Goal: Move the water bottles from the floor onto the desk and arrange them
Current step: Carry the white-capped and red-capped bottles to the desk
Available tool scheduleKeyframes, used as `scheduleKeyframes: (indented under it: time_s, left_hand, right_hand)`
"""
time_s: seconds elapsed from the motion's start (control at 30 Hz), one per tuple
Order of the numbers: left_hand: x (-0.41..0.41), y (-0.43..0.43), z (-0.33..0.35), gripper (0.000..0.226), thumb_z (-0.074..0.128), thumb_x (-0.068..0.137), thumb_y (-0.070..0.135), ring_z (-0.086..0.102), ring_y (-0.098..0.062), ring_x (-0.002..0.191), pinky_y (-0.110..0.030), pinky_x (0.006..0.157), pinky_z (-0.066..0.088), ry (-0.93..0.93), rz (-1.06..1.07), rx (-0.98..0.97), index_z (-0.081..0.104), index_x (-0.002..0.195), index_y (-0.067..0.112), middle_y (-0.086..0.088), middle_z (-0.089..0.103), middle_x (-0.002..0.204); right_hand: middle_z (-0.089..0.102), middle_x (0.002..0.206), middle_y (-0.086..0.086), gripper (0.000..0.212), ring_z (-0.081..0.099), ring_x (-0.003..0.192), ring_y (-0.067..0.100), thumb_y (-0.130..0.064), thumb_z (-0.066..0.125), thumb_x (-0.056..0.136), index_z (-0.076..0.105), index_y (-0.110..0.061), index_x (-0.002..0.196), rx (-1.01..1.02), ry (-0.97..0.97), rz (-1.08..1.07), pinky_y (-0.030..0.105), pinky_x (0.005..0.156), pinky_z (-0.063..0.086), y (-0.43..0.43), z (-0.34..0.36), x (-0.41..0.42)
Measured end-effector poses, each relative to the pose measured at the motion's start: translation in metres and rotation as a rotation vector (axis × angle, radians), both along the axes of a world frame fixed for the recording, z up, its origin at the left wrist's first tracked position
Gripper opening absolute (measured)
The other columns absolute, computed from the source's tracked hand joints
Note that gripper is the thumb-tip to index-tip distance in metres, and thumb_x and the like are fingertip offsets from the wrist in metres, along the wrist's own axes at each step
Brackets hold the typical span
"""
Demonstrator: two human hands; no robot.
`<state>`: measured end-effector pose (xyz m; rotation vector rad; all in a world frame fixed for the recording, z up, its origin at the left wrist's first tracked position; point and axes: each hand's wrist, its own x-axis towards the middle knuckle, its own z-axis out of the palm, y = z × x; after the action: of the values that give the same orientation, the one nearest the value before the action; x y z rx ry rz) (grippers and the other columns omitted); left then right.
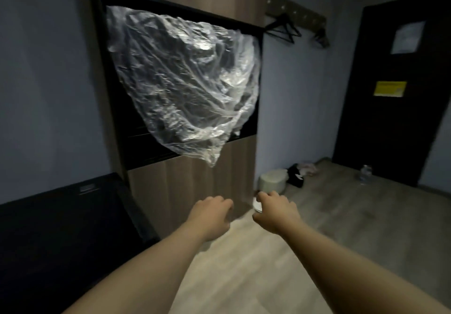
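Note:
A clear water bottle [364, 173] stands on the wooden floor far right, close to the dark door. The black desk [48, 216] fills the lower left. A large crumpled sheet of clear plastic wrap [188, 86] hangs in the air in front of the wardrobe, touching neither hand. My left hand [212, 213] and my right hand [274, 207] reach forward side by side below the sheet, with fingers loosely curled downward and nothing in them. Both hands are far from the bottle.
A tall wood-and-black wardrobe [190, 186] stands straight ahead. On the floor beside it are a pale round stool [272, 182], dark clothes [297, 173] and a small white object [256, 205] behind my right hand. Hangers [283, 27] hang on the wall rack.

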<state>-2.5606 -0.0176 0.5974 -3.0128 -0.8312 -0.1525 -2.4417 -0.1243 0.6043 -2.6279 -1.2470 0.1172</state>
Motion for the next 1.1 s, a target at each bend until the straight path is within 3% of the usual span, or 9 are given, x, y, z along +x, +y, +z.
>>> scheduleKeyframes:
  time_s: [0.3,0.53,0.83,1.1]
  left_hand:
    - [0.21,-0.101,-0.032,0.044,0.044,0.088,0.019,0.044,-0.027,0.124,-0.034,0.094,0.04,0.085,-0.301,0.012,0.044,0.132,0.021,-0.005,0.048,0.135]
    - [0.33,-0.138,-0.049,0.042,0.045,0.088,0.022,0.045,-0.028,0.124,-0.037,0.094,0.04,0.13,-0.434,-0.008,0.045,0.13,0.021,-0.008,0.05,0.132]
    - [0.479,-0.092,-0.057,0.03,0.047,0.087,0.024,0.049,-0.029,0.118,-0.035,0.092,0.042,0.127,-0.49,-0.111,0.051,0.116,0.015,-0.01,0.053,0.124]
    - [0.63,-0.032,-0.052,0.035,0.047,0.089,0.027,0.05,-0.028,0.118,-0.036,0.089,0.044,0.12,-0.525,-0.128,0.05,0.122,0.015,-0.008,0.051,0.126]
  right_hand:
    - [0.042,0.136,0.006,0.043,0.041,0.126,0.028,-0.033,0.045,0.09,0.042,-0.021,0.131,-0.087,0.072,-0.325,0.04,0.104,0.033,-0.144,-0.028,0.172]
    - [0.043,0.135,0.005,0.045,0.042,0.125,0.027,-0.036,0.047,0.089,0.042,-0.022,0.132,-0.095,0.141,-0.48,0.04,0.102,0.034,-0.188,-0.053,0.258]
    - [0.045,0.133,0.006,0.038,0.043,0.122,0.027,-0.028,0.045,0.091,0.047,-0.021,0.128,-0.114,0.195,-0.541,0.04,0.102,0.034,-0.151,-0.059,0.391]
    - [0.044,0.134,0.004,0.042,0.043,0.123,0.025,-0.032,0.046,0.091,0.043,-0.023,0.132,-0.094,0.171,-0.59,0.039,0.103,0.035,-0.089,-0.05,0.53]
